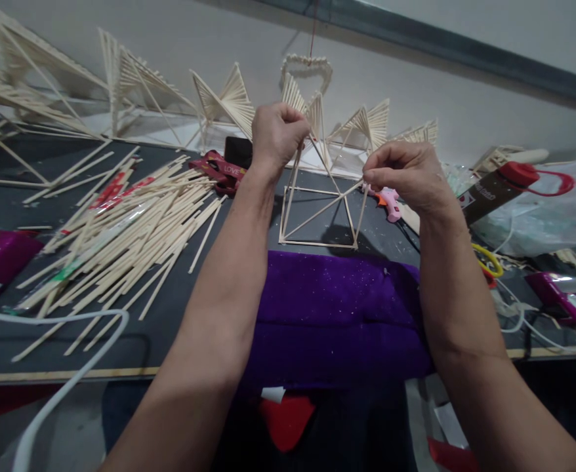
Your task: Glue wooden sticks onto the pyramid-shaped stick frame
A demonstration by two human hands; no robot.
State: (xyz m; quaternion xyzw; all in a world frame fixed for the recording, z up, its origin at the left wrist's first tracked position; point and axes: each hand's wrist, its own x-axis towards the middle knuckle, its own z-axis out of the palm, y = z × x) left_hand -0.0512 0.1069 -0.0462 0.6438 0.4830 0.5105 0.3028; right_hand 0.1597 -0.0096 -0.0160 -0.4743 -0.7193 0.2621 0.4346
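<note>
Ok, L hand (281,134) @ stick frame (317,244)

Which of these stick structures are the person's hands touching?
The open frame just beyond the purple cloth: the left hand and right hand both pinch it, while no hand touches the other structures.

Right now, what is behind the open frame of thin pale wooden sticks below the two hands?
Behind the frame, a fan-shaped wooden-stick model stands near the pale wall. The left hand covers its lower left part, so that part cannot be seen.
</note>
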